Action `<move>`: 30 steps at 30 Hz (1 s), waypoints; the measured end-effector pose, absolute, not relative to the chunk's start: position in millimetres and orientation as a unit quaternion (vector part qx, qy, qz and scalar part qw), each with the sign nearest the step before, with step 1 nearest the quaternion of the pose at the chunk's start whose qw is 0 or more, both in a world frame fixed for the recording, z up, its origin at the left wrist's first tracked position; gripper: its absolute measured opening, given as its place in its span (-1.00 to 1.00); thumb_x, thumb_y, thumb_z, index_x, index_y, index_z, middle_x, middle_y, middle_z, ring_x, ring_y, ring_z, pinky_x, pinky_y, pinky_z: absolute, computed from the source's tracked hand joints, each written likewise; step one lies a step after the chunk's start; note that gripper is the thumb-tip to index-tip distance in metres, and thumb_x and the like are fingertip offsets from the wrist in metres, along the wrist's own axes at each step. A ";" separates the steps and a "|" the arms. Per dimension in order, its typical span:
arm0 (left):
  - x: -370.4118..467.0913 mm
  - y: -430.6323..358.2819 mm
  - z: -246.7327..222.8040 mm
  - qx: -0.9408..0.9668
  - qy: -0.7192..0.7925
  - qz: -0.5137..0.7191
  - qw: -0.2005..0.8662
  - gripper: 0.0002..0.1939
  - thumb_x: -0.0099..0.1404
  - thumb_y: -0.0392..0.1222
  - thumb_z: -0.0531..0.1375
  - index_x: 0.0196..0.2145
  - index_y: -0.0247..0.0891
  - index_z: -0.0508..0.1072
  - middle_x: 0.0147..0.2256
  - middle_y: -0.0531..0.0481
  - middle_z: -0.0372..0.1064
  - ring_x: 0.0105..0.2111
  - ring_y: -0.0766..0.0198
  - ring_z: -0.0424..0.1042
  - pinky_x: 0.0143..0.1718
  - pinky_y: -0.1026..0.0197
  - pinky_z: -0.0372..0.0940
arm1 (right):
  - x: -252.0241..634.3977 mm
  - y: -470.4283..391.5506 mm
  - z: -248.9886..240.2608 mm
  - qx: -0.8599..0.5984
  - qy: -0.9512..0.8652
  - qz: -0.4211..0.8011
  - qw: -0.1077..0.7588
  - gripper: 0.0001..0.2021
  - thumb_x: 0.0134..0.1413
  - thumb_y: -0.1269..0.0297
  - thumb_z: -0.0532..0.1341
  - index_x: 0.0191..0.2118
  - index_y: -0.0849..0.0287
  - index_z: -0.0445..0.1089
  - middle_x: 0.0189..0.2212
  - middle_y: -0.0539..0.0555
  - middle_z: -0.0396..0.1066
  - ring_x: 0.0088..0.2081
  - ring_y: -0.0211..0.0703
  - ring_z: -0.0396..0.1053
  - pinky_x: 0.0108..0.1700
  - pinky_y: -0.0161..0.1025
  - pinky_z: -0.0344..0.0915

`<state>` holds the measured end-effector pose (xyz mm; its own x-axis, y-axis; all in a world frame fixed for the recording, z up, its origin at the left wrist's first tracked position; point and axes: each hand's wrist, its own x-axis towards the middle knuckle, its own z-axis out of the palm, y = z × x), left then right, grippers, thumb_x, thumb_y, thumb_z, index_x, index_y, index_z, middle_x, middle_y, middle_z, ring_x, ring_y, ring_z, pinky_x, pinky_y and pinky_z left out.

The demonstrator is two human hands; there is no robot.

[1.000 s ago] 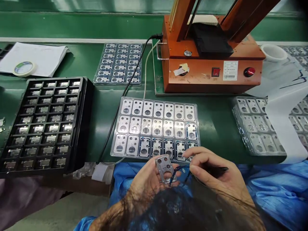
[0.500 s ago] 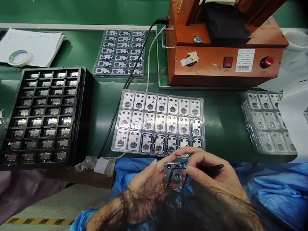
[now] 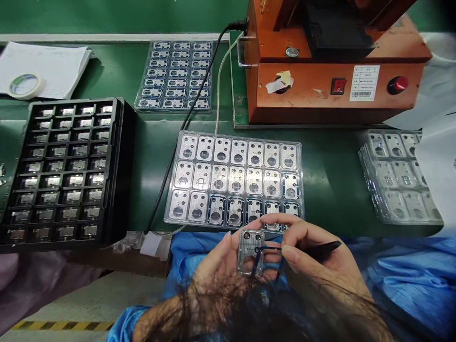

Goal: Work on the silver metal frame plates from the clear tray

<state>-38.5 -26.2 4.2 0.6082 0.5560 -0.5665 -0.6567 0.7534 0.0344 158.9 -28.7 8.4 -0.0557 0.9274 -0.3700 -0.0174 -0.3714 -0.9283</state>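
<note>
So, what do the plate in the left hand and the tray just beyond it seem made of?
The plate looks like metal, perhaps plastic: silvery-grey, with a shiny edge. The tray looks like clear, glossy plastic: its see-through rim catches the light.

We see a ridged, silvery metal plate [image 3: 246,247], a glossy clear plastic tray [image 3: 301,183], a shiny green surface [image 3: 331,180] and wrinkled blue cloth [image 3: 413,280].
</note>
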 end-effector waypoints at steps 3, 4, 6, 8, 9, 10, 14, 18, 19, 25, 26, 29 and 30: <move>-34.1 -28.2 4.8 -0.085 0.294 0.341 0.889 -0.53 0.26 0.16 0.51 0.06 -0.03 0.76 -0.10 0.00 0.78 -0.18 0.27 0.69 0.03 0.22 0.60 | 158.7 -28.6 7.0 -0.588 -0.414 0.570 0.397 -0.72 0.18 -0.01 0.49 -0.45 0.00 0.59 0.09 0.17 0.67 -0.09 0.08 0.71 -0.35 -0.23 0.61; -32.8 -28.8 4.8 -0.083 0.297 0.339 0.889 -0.54 0.24 0.16 0.52 0.04 -0.04 0.77 -0.12 0.01 0.78 -0.22 0.28 0.67 0.01 0.22 0.60 | 158.6 -28.0 6.9 -0.590 -0.421 0.560 0.401 -0.72 0.18 -0.01 0.50 -0.46 -0.01 0.60 0.06 0.17 0.69 -0.03 0.09 0.70 -0.36 -0.27 0.59; -30.5 -29.8 4.4 -0.083 0.300 0.334 0.890 -0.53 0.20 0.16 0.55 0.02 -0.04 0.78 -0.11 0.02 0.77 -0.23 0.27 0.65 0.02 0.20 0.59 | 158.2 -26.2 7.3 -0.590 -0.425 0.557 0.401 -0.72 0.17 0.01 0.50 -0.47 0.00 0.60 0.03 0.20 0.70 0.03 0.12 0.68 -0.33 -0.27 0.60; -28.7 -30.9 3.8 -0.085 0.298 0.335 0.890 -0.52 0.20 0.18 0.54 0.02 -0.02 0.77 -0.09 0.00 0.77 -0.18 0.23 0.66 0.07 0.15 0.57 | 157.0 -24.7 8.6 -0.592 -0.416 0.565 0.397 -0.72 0.15 0.03 0.51 -0.48 0.03 0.60 0.06 0.23 0.68 0.01 0.12 0.68 -0.30 -0.24 0.64; -27.9 -31.4 3.5 -0.087 0.298 0.337 0.889 -0.53 0.21 0.19 0.53 0.02 0.00 0.77 -0.07 0.00 0.76 -0.13 0.20 0.67 0.09 0.13 0.56 | 155.9 -24.3 9.7 -0.592 -0.406 0.574 0.394 -0.72 0.14 0.05 0.52 -0.48 0.05 0.60 0.08 0.24 0.67 -0.03 0.09 0.69 -0.31 -0.24 0.65; -27.1 -31.9 3.2 -0.089 0.298 0.339 0.888 -0.54 0.21 0.19 0.53 0.02 0.02 0.77 -0.06 0.01 0.76 -0.08 0.18 0.67 0.11 0.12 0.55 | 154.4 -24.2 11.2 -0.588 -0.394 0.588 0.392 -0.72 0.13 0.05 0.53 -0.47 0.07 0.60 0.09 0.24 0.65 -0.10 0.06 0.70 -0.35 -0.24 0.65; -23.6 -32.0 3.6 -0.120 0.311 0.336 0.881 -0.47 0.09 0.19 0.60 -0.01 -0.03 0.78 -0.12 -0.02 0.75 -0.10 0.15 0.66 0.08 0.11 0.57 | 147.1 -25.5 18.1 -0.597 -0.306 0.629 0.393 -0.71 0.06 0.02 0.56 -0.47 0.07 0.60 0.11 0.17 0.61 -0.36 -0.11 0.63 -0.52 -0.23 0.64; -21.4 -30.2 5.0 -0.148 0.330 0.338 0.869 -0.47 -0.01 0.14 0.65 -0.09 -0.09 0.81 -0.23 -0.04 0.72 -0.17 0.14 0.64 0.01 0.13 0.58 | 147.4 -26.7 17.9 -0.605 -0.295 0.626 0.393 -0.69 0.05 0.03 0.57 -0.50 0.10 0.58 0.12 0.16 0.60 -0.46 -0.21 0.56 -0.52 -0.22 0.65; -21.4 -30.2 5.0 -0.145 0.331 0.338 0.869 -0.47 0.00 0.13 0.65 -0.09 -0.09 0.81 -0.23 -0.04 0.72 -0.16 0.13 0.64 0.02 0.12 0.58 | 149.0 -26.7 16.2 -0.597 -0.300 0.634 0.389 -0.69 0.06 0.03 0.56 -0.49 0.10 0.58 0.13 0.17 0.60 -0.47 -0.20 0.56 -0.53 -0.19 0.66; -24.5 -31.7 4.0 -0.142 0.313 0.358 0.868 -0.54 0.15 0.08 0.60 -0.04 -0.12 0.79 -0.40 0.04 0.60 -0.23 0.21 0.61 0.07 0.07 0.61 | 153.4 -23.9 7.8 -0.583 -0.372 0.607 0.390 -0.73 0.15 0.07 0.53 -0.46 0.08 0.60 0.10 0.16 0.65 -0.43 -0.19 0.61 -0.48 -0.26 0.65; -25.2 -32.1 3.8 -0.147 0.306 0.361 0.868 -0.56 0.16 0.06 0.59 -0.04 -0.13 0.79 -0.44 0.05 0.56 -0.25 0.22 0.60 0.07 0.06 0.61 | 152.5 -23.1 7.8 -0.580 -0.380 0.600 0.400 -0.74 0.15 0.08 0.53 -0.46 0.05 0.61 0.06 0.14 0.68 -0.46 -0.21 0.59 -0.50 -0.28 0.63; -26.2 -34.3 2.7 -0.161 0.275 0.377 0.870 -0.59 0.25 0.02 0.55 0.01 -0.18 0.77 -0.40 0.03 0.62 -0.22 0.21 0.62 0.13 0.03 0.60 | 150.3 -21.5 9.0 -0.568 -0.389 0.596 0.413 -0.77 0.15 0.09 0.52 -0.47 -0.02 0.61 0.01 0.06 0.71 -0.50 -0.21 0.58 -0.57 -0.30 0.59; -26.2 -35.2 2.2 -0.166 0.266 0.382 0.869 -0.59 0.29 0.00 0.53 0.03 -0.20 0.76 -0.32 0.00 0.68 -0.21 0.22 0.63 0.16 0.03 0.59 | 150.2 -21.4 9.6 -0.568 -0.393 0.595 0.411 -0.77 0.15 0.09 0.52 -0.47 -0.03 0.61 0.01 0.05 0.71 -0.50 -0.20 0.59 -0.58 -0.30 0.59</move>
